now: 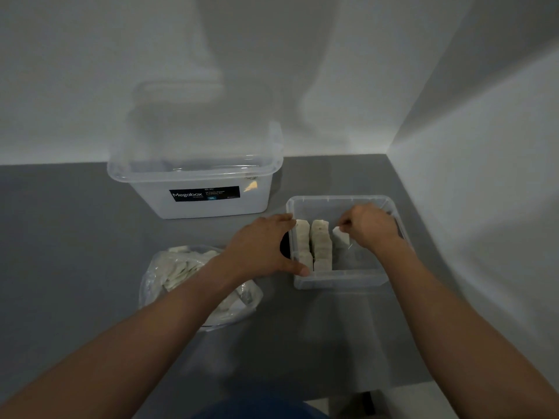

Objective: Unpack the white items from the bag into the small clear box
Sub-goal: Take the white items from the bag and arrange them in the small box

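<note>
The small clear box (341, 281) sits on the grey table at the right. Two rows of white items (321, 243) stand upright along its left side. My left hand (263, 246) grips the box's left wall, thumb at the near corner. Inside the box, my right hand (370, 226) pinches one more white item (341, 235), held just right of the two rows. The clear plastic bag (178, 273) with several white items lies left of the box, partly under my left forearm.
A large clear lidded tub (196, 182) with a black "Megabox" label stands behind the bag. White walls close the table at the back and the right. The table's near edge shows at the lower right.
</note>
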{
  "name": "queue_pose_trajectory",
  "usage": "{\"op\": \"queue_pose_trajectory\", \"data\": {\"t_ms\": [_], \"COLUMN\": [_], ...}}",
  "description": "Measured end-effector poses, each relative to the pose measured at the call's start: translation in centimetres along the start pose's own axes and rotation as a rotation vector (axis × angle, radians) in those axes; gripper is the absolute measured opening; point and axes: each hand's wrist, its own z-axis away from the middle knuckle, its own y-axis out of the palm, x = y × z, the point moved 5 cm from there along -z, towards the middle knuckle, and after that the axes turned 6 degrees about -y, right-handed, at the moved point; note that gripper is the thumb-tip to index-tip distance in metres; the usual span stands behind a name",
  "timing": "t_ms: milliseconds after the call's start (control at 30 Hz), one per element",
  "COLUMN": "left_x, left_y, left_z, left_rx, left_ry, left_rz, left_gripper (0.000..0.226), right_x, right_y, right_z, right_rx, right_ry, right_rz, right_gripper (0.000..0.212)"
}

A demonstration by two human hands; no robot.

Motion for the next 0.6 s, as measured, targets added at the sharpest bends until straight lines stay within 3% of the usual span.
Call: {"op": "queue_pose_trajectory", "data": {"t_ms": [333,600], "left_x": [-0.01,0.15], "left_y": [0.07,0.09], "left_z": [-0.06,-0.04], "left_rx": [0.001,0.01], "left_ry": [0.012,0.006], "left_rz": [-0.008,-0.009], "left_gripper": [0.108,0.109], "right_x": [-0.57,-0.46], "right_y": [-0.12,-0.29], "right_z": [-0.01,0.2], "right_rx": [-0.11,-0.161], "right_ry": [0.004,0.038], "right_rz": [-0.052,0.066], "right_gripper": [0.015,0.018]}}
